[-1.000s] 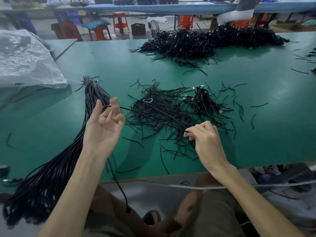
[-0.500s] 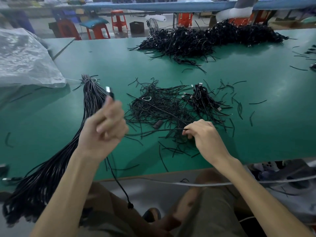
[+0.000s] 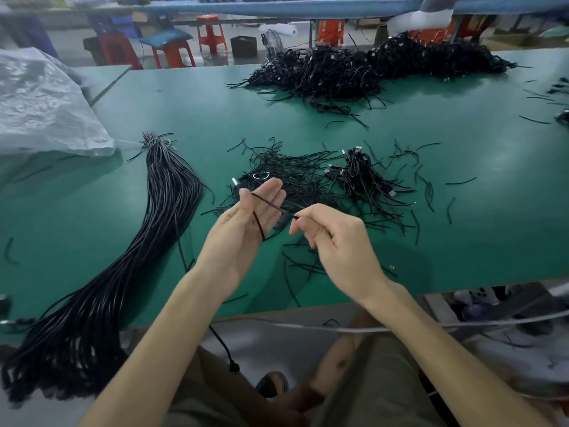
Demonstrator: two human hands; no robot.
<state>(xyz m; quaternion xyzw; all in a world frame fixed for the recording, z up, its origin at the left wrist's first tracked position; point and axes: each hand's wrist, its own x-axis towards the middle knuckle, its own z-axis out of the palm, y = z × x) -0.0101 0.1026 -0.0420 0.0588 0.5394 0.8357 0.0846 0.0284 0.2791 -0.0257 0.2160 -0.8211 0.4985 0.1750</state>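
Note:
My left hand (image 3: 243,232) is raised palm up over the green table (image 3: 480,229), fingers straight. Its thumb pins a black cable (image 3: 259,226) that crosses the palm; the cable's silver plug (image 3: 234,181) sticks out past the thumb, and its other end hangs below the table edge. My right hand (image 3: 335,245) pinches one end of a thin black tie (image 3: 271,204) between thumb and forefinger. That tie reaches across my left fingers. Under both hands lies a loose heap of black ties (image 3: 295,174).
A long bundle of black cables (image 3: 166,211) runs from the left middle off the near edge. Coiled cables (image 3: 366,177) lie right of the ties, a big cable pile (image 3: 369,69) at the back, a plastic sack (image 3: 40,103) far left. Orange stools (image 3: 172,50) stand behind.
My right hand lifted off the tie heap with one tie and came up to my left hand. My left hand turned palm up and straightened its fingers, the cable still in it.

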